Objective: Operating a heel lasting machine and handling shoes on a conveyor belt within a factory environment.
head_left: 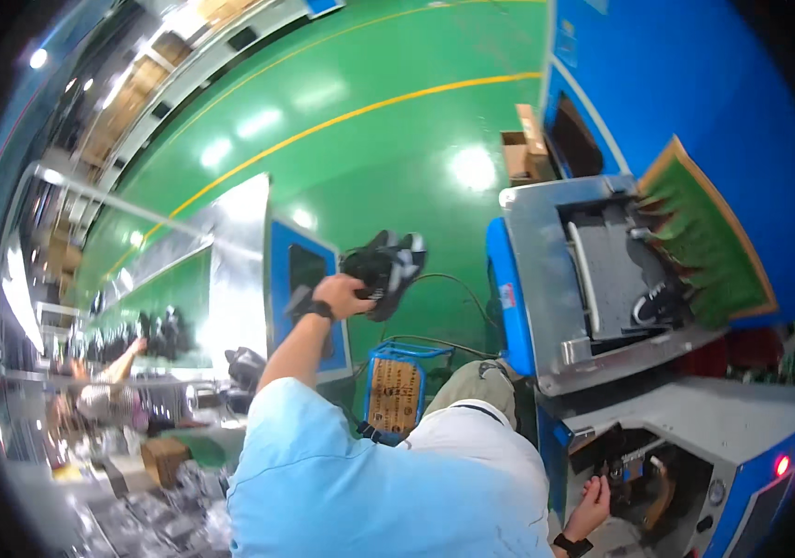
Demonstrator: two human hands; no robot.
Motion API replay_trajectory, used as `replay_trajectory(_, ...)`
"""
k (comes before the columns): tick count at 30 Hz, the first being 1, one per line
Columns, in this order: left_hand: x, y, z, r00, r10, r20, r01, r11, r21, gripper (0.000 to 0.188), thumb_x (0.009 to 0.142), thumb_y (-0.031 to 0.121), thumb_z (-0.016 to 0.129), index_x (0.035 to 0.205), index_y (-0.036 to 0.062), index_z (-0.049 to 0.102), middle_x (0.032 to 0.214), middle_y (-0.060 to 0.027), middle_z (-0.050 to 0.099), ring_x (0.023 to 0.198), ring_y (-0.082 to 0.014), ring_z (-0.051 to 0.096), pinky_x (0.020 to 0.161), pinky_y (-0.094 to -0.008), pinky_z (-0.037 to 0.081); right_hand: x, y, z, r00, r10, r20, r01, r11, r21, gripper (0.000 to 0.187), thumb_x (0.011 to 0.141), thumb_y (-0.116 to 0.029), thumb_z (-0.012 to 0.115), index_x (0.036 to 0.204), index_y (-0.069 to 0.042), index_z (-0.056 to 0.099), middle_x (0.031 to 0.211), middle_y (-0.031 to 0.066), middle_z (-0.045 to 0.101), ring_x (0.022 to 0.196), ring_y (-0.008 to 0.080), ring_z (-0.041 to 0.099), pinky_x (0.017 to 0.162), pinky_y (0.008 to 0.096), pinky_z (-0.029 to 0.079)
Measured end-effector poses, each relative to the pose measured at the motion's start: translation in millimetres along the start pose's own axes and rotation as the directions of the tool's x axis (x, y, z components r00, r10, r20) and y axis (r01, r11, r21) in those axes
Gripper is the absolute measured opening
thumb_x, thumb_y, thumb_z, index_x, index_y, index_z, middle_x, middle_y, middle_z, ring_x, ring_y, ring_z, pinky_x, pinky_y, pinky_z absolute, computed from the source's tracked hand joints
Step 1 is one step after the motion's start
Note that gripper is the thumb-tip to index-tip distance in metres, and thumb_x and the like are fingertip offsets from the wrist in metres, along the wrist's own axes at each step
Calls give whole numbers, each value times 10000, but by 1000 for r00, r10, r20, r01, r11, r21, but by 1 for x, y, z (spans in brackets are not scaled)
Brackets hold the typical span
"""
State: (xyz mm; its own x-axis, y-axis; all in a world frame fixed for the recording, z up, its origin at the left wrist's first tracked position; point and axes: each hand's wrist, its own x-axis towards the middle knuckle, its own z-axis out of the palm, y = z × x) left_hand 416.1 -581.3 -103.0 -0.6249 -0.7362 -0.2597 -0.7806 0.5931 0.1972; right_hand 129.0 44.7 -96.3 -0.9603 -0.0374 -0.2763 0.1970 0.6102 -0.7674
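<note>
Dark shoes (pixel 384 270) with grey-white parts hang over the green floor, and my left hand (pixel 345 295) is closed around them. I cannot tell exactly how many it grips. Low on the right, my right hand (pixel 591 505) is at the opening of a grey and blue machine (pixel 742 423). Its fingers are drawn together beside dark metal parts; whatever is between them is too small to make out. Above it, a black shoe (pixel 655 305) sits in the metal-framed bed of another machine (pixel 546 242), by a frayed green curtain (pixel 704 232).
A small blue stool (pixel 396 386) with a brown top stands in front of me, with a cable (pixel 458 288) along the floor near it. At left are a metal-topped blue unit (pixel 239 228), a row of dark shoes and another person's arm (pixel 125 359). A cardboard box (pixel 516 158) stands farther off.
</note>
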Motion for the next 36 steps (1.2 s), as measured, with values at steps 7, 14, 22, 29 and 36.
replay_trajectory(7, -212, -216, -93, 303, -493, -816, 890, 452, 57, 284, 838, 129, 585, 1112, 99, 652, 1213, -127, 648, 1157, -330, 598, 915, -450, 496, -6, -13, 47, 934, -76, 350, 88, 996, -21, 314, 1015, -135, 546, 1245, 66, 618, 1062, 116, 708, 877, 151, 647, 767, 272, 518)
replay_trajectory(14, -196, -233, 40, 196, -668, -718, 909, 398, -121, 311, 882, 118, 552, 1176, 48, 621, 1209, -202, 602, 1130, -371, 571, 947, -476, 482, 21, -34, 34, 812, -436, 389, 461, 887, 31, 302, 1027, -123, 523, 1243, 64, 623, 1095, 129, 700, 938, 179, 654, 812, 294, 524)
replay_trajectory(22, 30, 161, 186, 975, 188, -116, -217, 912, -349, 346, 813, 74, 613, 1159, 63, 618, 1279, -157, 581, 1175, -349, 563, 989, -426, 482, 90, -221, -89, 326, -784, -529, 533, 614, -582, 421, 1042, -131, 492, 1432, 23, 457, 1482, 221, 451, 1315, 299, 511, 1070, 421, 440)
replay_trajectory(29, 193, 462, 219, 662, 748, 51, -654, 610, -448, 472, 844, 205, 665, 1293, 92, 573, 1257, -170, 633, 1177, -364, 586, 1003, -456, 473, 144, -225, -95, 448, -793, -414, -17, 455, -890, 365, 909, -179, 663, 1236, -20, 636, 1455, 195, 500, 1352, 381, 462, 1093, 514, 370)
replay_trajectory(36, 261, 657, 224, 751, 524, 402, -71, 669, -740, 971, 647, 390, 896, 1351, -77, 418, 1344, -266, 547, 1230, -383, 555, 1035, -411, 449, 143, -217, -90, 419, -813, -405, -124, 390, -912, 293, 858, -75, 585, 1128, 6, 667, 1352, 275, 567, 1253, 445, 549, 1037, 532, 426)
